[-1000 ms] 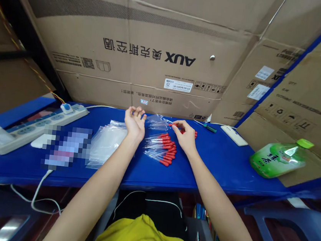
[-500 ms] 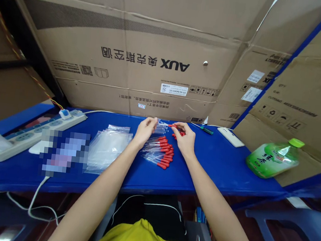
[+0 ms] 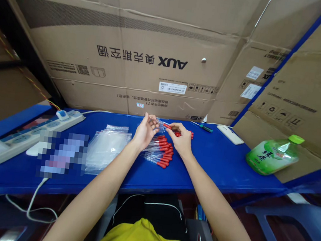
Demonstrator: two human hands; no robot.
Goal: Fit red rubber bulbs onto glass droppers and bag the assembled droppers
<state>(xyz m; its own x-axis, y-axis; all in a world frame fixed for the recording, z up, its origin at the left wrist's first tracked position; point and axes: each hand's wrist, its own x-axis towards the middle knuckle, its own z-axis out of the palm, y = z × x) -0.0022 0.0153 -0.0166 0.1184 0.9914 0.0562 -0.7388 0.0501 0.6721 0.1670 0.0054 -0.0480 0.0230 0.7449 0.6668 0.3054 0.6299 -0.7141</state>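
Observation:
Between my hands is a dropper with a red rubber bulb and a clear tube. My right hand (image 3: 182,139) pinches its red bulb (image 3: 167,126) between thumb and fingers. My left hand (image 3: 145,132), palm partly turned up, has its fingers loosely curled round the clear tube end; the exact contact is hard to see. Just below lies a fanned pile of droppers (image 3: 165,152), red bulbs to the right and clear tubes to the left. Several loose red bulbs (image 3: 191,134) lie behind my right hand, partly hidden. Clear tubes (image 3: 161,130) lie by my left fingertips.
Clear plastic bags (image 3: 107,149) are stacked left on the blue table (image 3: 142,176). Further left are a blurred-out device (image 3: 64,154) and a power strip (image 3: 40,130). A screwdriver (image 3: 206,128), a white flat device (image 3: 230,134) and a green bottle (image 3: 272,154) sit right. Cardboard (image 3: 147,30) stands behind.
My left hand has turned its palm upward, and its fingers have loosened from a pinch. My right hand has shifted slightly left, still on the red bulb. The view has moved a little.

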